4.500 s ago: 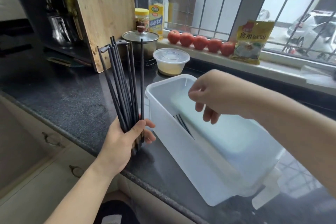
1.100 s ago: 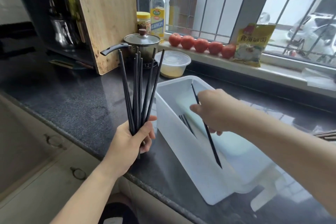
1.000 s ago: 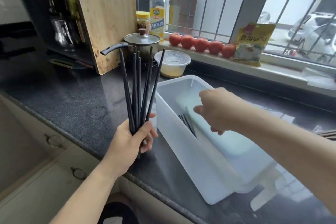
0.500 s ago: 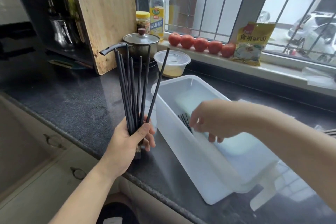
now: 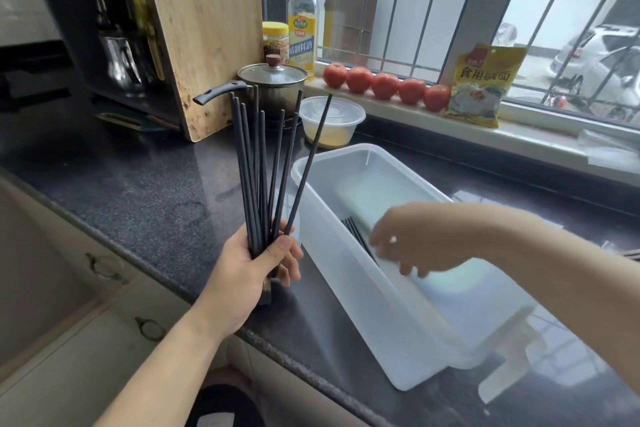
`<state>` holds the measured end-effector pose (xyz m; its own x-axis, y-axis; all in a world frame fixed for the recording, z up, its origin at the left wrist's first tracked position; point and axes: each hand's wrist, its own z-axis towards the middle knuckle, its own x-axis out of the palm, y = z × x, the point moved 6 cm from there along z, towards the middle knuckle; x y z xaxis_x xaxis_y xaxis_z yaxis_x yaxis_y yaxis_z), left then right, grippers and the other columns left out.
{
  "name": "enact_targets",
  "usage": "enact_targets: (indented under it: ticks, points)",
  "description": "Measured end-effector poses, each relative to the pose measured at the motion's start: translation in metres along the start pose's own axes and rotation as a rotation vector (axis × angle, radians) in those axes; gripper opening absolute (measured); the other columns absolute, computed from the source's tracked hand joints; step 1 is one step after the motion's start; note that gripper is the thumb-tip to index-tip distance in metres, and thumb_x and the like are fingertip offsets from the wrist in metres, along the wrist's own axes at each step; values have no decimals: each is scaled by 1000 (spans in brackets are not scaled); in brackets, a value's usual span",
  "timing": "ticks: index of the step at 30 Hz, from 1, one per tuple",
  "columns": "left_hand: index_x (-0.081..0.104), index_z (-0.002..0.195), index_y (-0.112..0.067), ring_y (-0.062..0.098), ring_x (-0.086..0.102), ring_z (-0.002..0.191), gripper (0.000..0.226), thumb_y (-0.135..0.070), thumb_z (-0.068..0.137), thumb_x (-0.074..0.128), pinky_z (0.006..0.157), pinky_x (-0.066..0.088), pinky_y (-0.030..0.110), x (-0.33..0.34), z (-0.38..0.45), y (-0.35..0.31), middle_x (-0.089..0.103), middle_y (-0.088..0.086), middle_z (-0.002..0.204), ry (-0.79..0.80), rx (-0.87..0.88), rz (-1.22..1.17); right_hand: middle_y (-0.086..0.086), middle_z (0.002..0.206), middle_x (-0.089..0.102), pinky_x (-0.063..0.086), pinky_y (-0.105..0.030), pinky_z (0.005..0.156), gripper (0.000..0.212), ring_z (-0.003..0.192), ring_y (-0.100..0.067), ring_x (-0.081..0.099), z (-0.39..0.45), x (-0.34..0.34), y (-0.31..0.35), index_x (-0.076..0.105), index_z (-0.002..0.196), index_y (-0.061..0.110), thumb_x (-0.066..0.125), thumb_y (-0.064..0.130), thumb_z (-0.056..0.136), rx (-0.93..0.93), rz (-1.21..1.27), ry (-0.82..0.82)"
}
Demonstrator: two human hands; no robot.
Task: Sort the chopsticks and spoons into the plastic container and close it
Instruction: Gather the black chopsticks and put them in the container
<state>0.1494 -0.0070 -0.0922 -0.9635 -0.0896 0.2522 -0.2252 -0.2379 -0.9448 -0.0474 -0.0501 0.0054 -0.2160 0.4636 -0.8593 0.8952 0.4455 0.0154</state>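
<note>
Left hand (image 5: 254, 265) grips eight chopsticks (image 5: 263, 177); right hand (image 5: 412, 241), blurred, hovers loosely open over container (image 5: 346, 274).

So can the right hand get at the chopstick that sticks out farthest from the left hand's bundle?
Probably yes. That chopstick leans toward the container, its upper length bare, and the right hand hovers empty just beside it with nothing between.
</note>
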Motion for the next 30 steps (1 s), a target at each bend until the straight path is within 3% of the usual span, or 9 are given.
enact_targets:
  ticks: [5,7,11,13,16,19,22,25,30]
  points:
    - [62,104,-8,24,64,61,31,-33,88,72,58,50,34,-1,-1,1,73,13,83,48,23,6,1,82,73,61,-32,58,13,59,-16,71,-23,-55,10,70,108,21,59,20,100,-187,641,-552]
    - [67,101,-13,25,65,64,38,-46,85,79,61,51,33,1,-2,1,74,15,87,108,33,51,4,80,70,58,-30,55,18,57,-15,68,-31,-58,29,66,116,27,64,25,99,-336,756,-541]
    - [63,104,-4,27,66,65,20,-20,94,67,63,51,33,4,-3,3,74,17,89,160,50,134,-1,64,70,61,-40,63,17,55,-16,67,-27,-50,44,70,91,18,63,31,99,-340,654,-545]
    - [60,105,-1,29,66,64,19,-17,97,65,58,50,33,5,-3,2,74,18,88,148,52,111,-5,72,69,60,-40,58,21,61,-18,67,-27,-56,37,69,86,11,60,24,101,-347,831,-626]
    - [59,103,-6,27,55,56,18,-20,92,62,51,42,31,-1,-1,-1,67,13,77,33,51,47,-4,68,66,54,-33,46,28,57,-18,65,-56,-84,2,62,83,10,50,22,106,-370,1243,-1005]
    - [57,102,-7,24,39,54,17,-22,93,61,54,34,36,-10,2,2,48,14,68,-63,37,-3,-7,71,65,53,-35,47,31,54,-19,64,-86,-104,-30,56,86,17,43,34,108,-224,936,-1366]
    - [58,102,-7,24,37,56,19,-23,93,63,55,34,37,-11,1,3,40,15,68,-65,16,-3,-10,92,71,61,-43,71,24,74,-25,71,-51,-95,-16,64,103,17,45,32,107,-17,304,-964]
    - [61,104,-6,24,38,56,23,-26,93,63,53,36,32,-7,0,5,43,12,64,-41,14,67,-13,77,69,56,-33,47,32,49,-18,68,-4,-39,0,61,95,4,46,29,107,111,75,-394]
    - [69,111,-12,22,50,57,23,-23,92,62,54,44,29,-3,-2,3,56,8,67,-24,29,88,-13,86,77,63,-43,73,41,69,-27,76,7,-20,-12,65,110,-2,48,36,106,193,183,-271]
